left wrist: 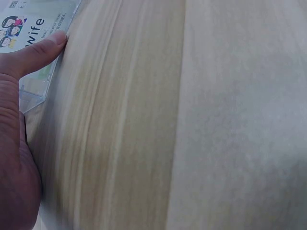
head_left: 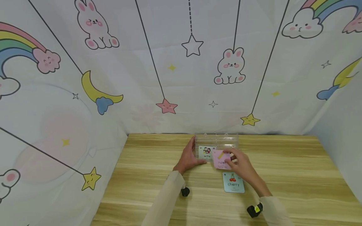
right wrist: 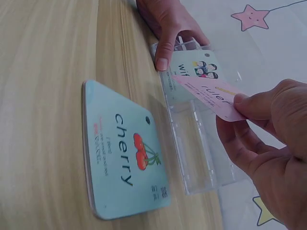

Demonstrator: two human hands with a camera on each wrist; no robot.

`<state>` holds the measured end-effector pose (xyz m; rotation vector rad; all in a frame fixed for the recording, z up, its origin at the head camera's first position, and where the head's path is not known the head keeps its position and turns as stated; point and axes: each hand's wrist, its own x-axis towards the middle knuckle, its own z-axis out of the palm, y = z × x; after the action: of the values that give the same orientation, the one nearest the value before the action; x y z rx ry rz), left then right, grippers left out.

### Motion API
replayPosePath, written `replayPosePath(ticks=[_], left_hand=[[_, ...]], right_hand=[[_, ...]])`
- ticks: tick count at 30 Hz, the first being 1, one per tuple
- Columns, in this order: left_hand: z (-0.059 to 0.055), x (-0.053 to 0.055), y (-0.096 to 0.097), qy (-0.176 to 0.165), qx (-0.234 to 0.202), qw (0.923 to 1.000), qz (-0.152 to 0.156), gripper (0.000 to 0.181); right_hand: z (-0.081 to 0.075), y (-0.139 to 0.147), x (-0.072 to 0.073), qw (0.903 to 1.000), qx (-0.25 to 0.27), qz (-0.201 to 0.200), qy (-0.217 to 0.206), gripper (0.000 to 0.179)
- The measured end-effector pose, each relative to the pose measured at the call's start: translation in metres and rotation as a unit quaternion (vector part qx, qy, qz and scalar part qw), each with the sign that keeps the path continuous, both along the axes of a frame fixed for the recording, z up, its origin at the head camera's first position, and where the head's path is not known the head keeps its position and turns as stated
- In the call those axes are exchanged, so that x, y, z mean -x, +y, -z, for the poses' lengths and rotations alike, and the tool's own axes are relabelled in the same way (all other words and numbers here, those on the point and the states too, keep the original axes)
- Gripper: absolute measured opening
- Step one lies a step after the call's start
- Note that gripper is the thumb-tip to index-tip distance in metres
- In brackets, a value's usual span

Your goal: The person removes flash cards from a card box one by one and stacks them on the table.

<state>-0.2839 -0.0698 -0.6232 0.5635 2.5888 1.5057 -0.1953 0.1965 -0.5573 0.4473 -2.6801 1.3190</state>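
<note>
A clear plastic card holder (head_left: 227, 143) with compartments stands at the back of the table. My left hand (head_left: 190, 157) grips its left end, the thumb (left wrist: 45, 48) along the front edge by a pale green "wife" card (head_left: 207, 153) in the left compartment. The other left fingers are mostly hidden behind the holder. In my right hand (head_left: 239, 164) a pink "ruler" card (head_left: 220, 159) is pinched between thumb and fingers. The right wrist view shows that card tilted above the holder, near the vacant right front compartment (right wrist: 194, 143). In front lies a stack of cards topped by a blue "cherry" card (right wrist: 129, 155).
The wood-grain table (head_left: 141, 175) extends to both sides of the hands. A white cloth (head_left: 192, 81) printed with rabbits and stars hangs right behind the holder. Black wrist-worn cameras sit at the left wrist (head_left: 185, 191) and the right wrist (head_left: 254, 210).
</note>
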Motion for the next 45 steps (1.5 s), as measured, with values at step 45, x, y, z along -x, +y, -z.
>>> replayPosePath(ticks=[45], left_hand=[[-0.001,-0.001,0.0,-0.012,-0.012,0.9999,-0.002,0.135]], right_hand=[[0.032,0.039,-0.056,0.9883,0.066,0.032,-0.134,0.034]])
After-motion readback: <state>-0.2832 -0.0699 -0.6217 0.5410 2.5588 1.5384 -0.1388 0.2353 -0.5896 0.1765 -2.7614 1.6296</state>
